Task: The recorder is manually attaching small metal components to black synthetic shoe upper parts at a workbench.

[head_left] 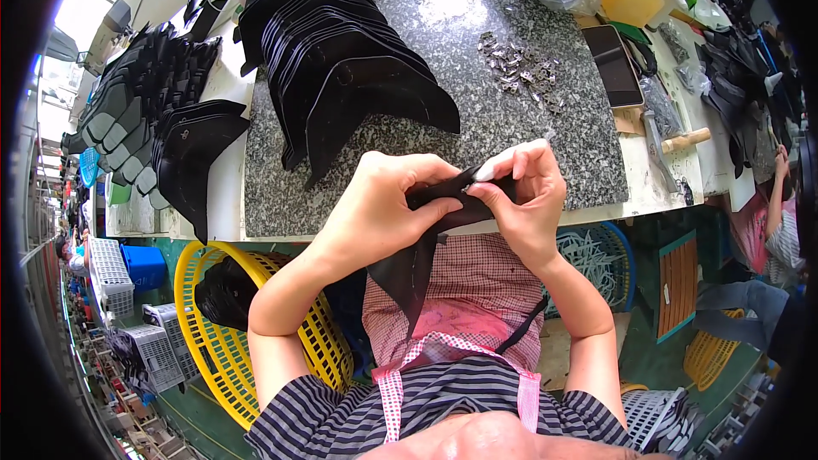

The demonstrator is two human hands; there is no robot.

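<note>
Head view, the only one.

Item: one black piece (407, 277), thin and flexible by its look, in front of my body at the near edge of the speckled stone slab (579, 170). Position: between my two hands, both touching it. Long axis: the upper part runs crosswise, left to right, with its right end slightly raised; a pointed tail hangs below my left hand, over the checked apron (486, 277).

Item: my left hand (383, 204). State: thumb and fingers closed on the black piece from its left side, back of the hand upward.

Item: my right hand (528, 200). State: thumb and forefinger pinched together on the upper edge of the piece, other fingers curled and raised. A tiny dark or shiny bit shows at the pinch; I cannot tell whether it is metal or part of the edge.

Item: loose small metal parts (518, 72), scattered on the slab. Position: straight beyond my right hand, which is the nearer of the two; well apart from it.

Item: overlapping row of black pieces (358, 94). Position: beyond my left hand, its near end angled toward my hands.

Item: second pile, black and grey (200, 132). Position: far left, past the slab's edge.
</note>
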